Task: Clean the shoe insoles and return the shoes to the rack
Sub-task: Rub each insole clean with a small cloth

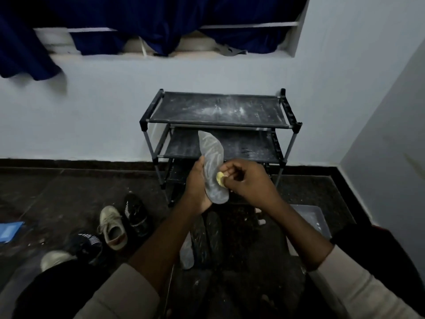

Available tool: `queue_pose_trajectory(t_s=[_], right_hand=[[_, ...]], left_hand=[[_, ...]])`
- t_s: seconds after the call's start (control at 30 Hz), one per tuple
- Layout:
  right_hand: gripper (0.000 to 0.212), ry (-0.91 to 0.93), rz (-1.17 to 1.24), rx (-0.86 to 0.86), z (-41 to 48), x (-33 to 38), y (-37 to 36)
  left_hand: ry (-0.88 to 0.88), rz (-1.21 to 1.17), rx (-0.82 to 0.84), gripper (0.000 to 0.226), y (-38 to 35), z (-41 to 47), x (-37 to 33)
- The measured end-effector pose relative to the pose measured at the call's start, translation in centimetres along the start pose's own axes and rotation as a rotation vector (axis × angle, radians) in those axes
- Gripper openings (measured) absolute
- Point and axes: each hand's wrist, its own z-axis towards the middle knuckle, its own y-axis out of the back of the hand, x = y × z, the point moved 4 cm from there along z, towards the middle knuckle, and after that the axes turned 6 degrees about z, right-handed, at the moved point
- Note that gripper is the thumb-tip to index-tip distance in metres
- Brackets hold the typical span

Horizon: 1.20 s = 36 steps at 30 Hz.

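My left hand (197, 185) grips a grey insole (211, 155) by its lower half and holds it upright in front of the black shoe rack (218, 111). My right hand (250, 180) pinches a small yellow cloth (220, 179) against the insole's right edge. Further insoles (207, 238) lie flat on the dark floor below my hands. To the left on the floor stand a beige sneaker (112, 226), a black sneaker (135, 212) and a dark striped shoe (87, 245). The rack's shelves carry no shoes.
A grey plastic tub (312, 217) sits on the floor at the right, near the wall corner. A blue sheet (9, 231) lies at the far left. Blue curtains (138, 24) hang over a wall recess above the rack. My knees fill the lower edge.
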Motion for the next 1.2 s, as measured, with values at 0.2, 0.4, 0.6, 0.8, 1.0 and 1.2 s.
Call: queue_pose_trajectory(t_s=[0.2,0.4,0.6,0.8,1.0,1.2], right_hand=[[0.015,0.040,0.030,0.027,-0.2,3.4,-1.0],[0.019,0.035,0.048,0.033,-1.4,3.0,-2.0],[0.017,0.034,0.054,0.022,-0.6,3.1,-1.8],[0.019,0.087,-0.016,0.054,-0.4,3.5,-2.6],[0.028,0.148,-0.098,0.095,-0.6,3.8,-3.6],[0.022,0.080,-0.041,0.041,-0.3,3.5,-3.3]], left_hand=[[-0.053,-0.148,0.058,0.056,0.6,-0.6,-1.9],[0.000,-0.128,0.161,0.084,0.7,0.0,-2.2],[0.004,-0.187,0.159,0.071,0.7,0.4,-2.1],[-0.031,-0.162,0.133,0.067,0.6,0.6,-2.7],[-0.066,-0.139,0.128,0.066,1.0,0.5,-3.0],[-0.054,-0.150,0.127,0.066,1.2,0.4,-2.9]])
